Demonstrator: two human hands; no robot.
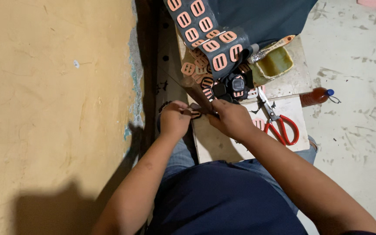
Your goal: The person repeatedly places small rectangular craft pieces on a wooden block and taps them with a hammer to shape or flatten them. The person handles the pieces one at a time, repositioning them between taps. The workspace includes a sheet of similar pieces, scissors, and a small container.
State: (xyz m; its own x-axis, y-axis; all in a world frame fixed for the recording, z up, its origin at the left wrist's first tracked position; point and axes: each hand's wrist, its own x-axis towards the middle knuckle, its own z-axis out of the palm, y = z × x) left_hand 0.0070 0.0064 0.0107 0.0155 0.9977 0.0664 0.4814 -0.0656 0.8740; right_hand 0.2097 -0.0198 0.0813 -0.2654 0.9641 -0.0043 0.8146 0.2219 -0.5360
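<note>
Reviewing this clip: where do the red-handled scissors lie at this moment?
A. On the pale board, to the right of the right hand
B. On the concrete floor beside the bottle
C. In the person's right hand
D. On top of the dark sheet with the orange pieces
A: the red-handled scissors lie untouched on the pale board, just right of the right hand, which meets the left hand over a small dark piece.

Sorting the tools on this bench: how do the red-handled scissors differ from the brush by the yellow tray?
The red-handled scissors lie flat on the pale board, near the right hand; the brush rests across the yellow tray's rim, farther off. The scissors have looped red handles and metal blades; the brush has a straight orange-and-cream handle. Neither is held.
</note>
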